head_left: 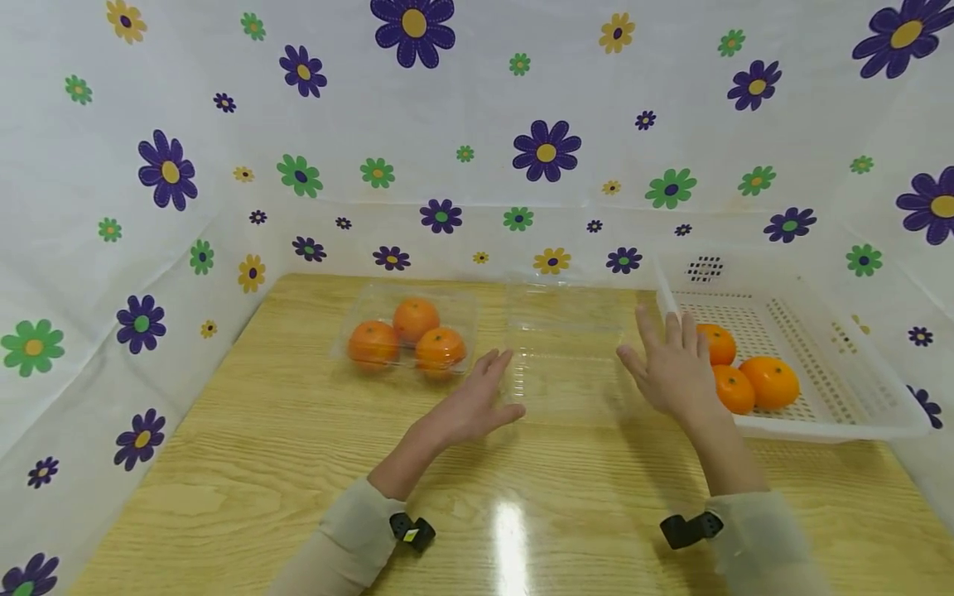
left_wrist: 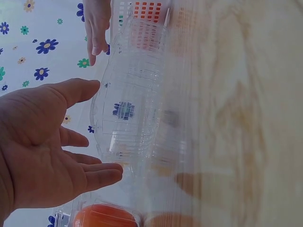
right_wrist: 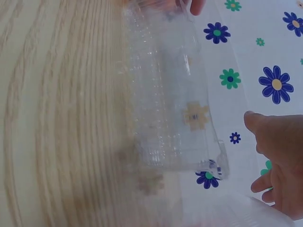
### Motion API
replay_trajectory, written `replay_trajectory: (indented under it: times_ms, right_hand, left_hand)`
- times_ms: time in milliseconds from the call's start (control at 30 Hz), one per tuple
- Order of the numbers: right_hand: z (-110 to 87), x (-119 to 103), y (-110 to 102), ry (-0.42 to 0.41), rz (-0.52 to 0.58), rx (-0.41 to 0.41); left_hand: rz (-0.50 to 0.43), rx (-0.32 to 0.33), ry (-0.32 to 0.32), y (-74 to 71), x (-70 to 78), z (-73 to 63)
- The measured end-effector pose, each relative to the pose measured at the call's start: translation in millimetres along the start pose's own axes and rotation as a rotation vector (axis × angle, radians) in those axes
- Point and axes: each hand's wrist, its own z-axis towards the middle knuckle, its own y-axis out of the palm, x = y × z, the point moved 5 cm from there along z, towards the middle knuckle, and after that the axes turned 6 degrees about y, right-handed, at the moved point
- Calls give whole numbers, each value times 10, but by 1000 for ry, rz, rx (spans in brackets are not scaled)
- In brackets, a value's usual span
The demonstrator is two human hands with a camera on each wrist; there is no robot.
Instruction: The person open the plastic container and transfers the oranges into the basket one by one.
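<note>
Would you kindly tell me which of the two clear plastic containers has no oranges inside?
The empty one is the clear container between the left hand and the right hand; the other container, farther left, holds three oranges.

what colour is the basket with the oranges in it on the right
The basket is white, clearest in the head view.

The wood-grain tabletop (head_left: 246,463) bore an open plastic clamshell (head_left: 562,377), an orange-filled clamshell (head_left: 456,311) left of it and a white perforated basket (head_left: 827,356) right of it.
</note>
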Motion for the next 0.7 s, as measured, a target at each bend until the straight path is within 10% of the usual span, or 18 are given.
replay_trajectory:
  times_ms: [700]
  right_hand:
    - [-10, -136, 117, -9, 126, 80]
  left_hand:
    - [55, -2, -6, -13, 8, 13]
